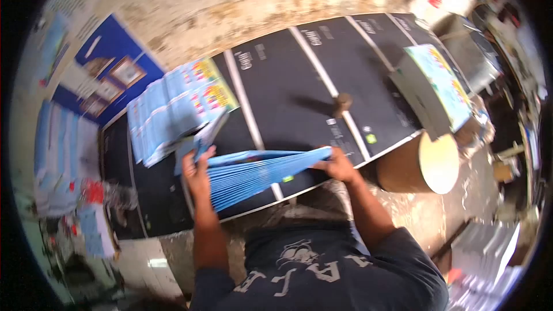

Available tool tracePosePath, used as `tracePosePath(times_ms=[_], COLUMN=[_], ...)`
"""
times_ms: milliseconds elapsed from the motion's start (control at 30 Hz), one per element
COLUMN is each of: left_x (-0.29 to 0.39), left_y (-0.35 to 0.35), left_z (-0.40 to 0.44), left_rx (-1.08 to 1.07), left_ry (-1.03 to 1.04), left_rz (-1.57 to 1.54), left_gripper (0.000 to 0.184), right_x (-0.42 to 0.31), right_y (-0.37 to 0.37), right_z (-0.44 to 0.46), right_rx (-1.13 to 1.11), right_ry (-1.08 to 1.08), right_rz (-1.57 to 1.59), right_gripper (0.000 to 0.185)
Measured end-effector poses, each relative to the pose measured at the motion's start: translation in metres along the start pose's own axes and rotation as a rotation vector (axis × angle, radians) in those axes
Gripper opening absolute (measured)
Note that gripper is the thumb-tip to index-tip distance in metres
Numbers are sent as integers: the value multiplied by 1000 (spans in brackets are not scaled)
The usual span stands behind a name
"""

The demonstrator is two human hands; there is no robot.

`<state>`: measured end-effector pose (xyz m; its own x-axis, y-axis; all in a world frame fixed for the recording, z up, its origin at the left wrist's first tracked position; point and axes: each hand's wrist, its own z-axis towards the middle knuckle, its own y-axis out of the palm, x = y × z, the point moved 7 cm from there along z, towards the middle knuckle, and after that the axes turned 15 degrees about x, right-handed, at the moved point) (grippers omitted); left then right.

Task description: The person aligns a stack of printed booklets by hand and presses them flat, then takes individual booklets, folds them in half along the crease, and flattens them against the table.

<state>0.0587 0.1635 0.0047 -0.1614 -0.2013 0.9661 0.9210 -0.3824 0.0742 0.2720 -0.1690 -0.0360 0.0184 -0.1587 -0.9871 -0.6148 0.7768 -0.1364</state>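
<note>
A fanned stack of blue booklets point(259, 174) stretches between my two hands over the table's near edge. My left hand point(199, 175) is closed on its left end, where the edges spread apart. At the narrower right end, my right hand point(339, 166) grips the corner. Just beyond my left hand lies a pile of booklets point(173, 109) with light blue and colourful covers. A loose piece, perhaps a booklet corner, sticks up between that pile and my left hand; its exact form is blurred.
The black-topped table point(276, 92) has white stripes. A small brown wooden object point(343, 103) stands on it. Another booklet stack point(440, 89) sits at the right end. A round-topped drum point(439, 163) stands near the right edge. Paper stacks point(57, 155) and a blue poster point(106, 72) are at left.
</note>
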Motion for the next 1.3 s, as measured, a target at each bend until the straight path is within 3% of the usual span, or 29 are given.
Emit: tracePosePath(times_ms=[33,100,133,200,233,300,333,367,400,433,500,533,600,667,700,733,767,800,833,900,933,1000,1233,1300], left_x=[1,16,23,36,43,59,65,66,62,81,125,146,151,149,144,131,115,102,90,75,70,70,67,56], left_y=[-1,-4,-13,-33,-41,-48,-46,-42,-39,-23,15,33,45,56,61,64,68,71,74,79,83,93,123,126], left_z=[3,5,11,20,21,17,15,15,16,12,1,1,-1,1,2,5,9,12,12,10,10,9,18,19], left_rx=[-31,113,128,163,174,168,132,87,120,113,-31,-58,-245,-379,-439,-498,-562,-597,-643,-643,-676,-688,-740,-774], left_ry=[49,-41,-11,86,149,160,136,115,99,101,37,387,342,312,263,222,183,135,89,7,-4,8,66,44], left_rz=[16,-117,-85,-79,-106,-20,169,360,321,319,880,899,964,1030,1081,1032,974,1004,1028,1016,1033,1039,1069,1116], left_gripper=[26,26,26,29,30,31,29,28,24,24,22,23,22,21,20,21,22,24,25,28,30,30,30,28], right_x=[5,-12,-13,7,4,9,-25,-10,51,38,56,71,114,101,119,169,152,139,112,45,55,63,67,56], right_y=[0,-9,-29,-85,-124,-194,-207,-233,-276,-279,-297,-311,-350,-360,-380,-429,-428,-422,-399,-357,-363,-367,-366,-351], right_z=[2,-10,-21,-52,-71,-98,-103,-108,-110,-100,-72,-55,-32,-31,-21,-4,9,-3,-13,-34,-37,-28,-38,-37], right_rx=[36,72,144,354,507,759,819,921,933,1051,1155,1134,1147,1234,1210,1245,1221,1375,1389,1385,1384,1282,1382,1358], right_ry=[-4,18,-12,131,53,-146,-191,-171,-63,6,102,102,288,507,548,285,-71,56,298,455,461,192,89,-270], right_rz=[14,139,-20,307,346,647,736,794,844,859,859,865,346,97,20,-212,-258,-515,-612,-911,-914,-613,-535,-569], right_gripper=[23,17,17,15,18,47,56,56,53,44,25,25,26,51,54,57,65,72,80,84,84,87,84,86])
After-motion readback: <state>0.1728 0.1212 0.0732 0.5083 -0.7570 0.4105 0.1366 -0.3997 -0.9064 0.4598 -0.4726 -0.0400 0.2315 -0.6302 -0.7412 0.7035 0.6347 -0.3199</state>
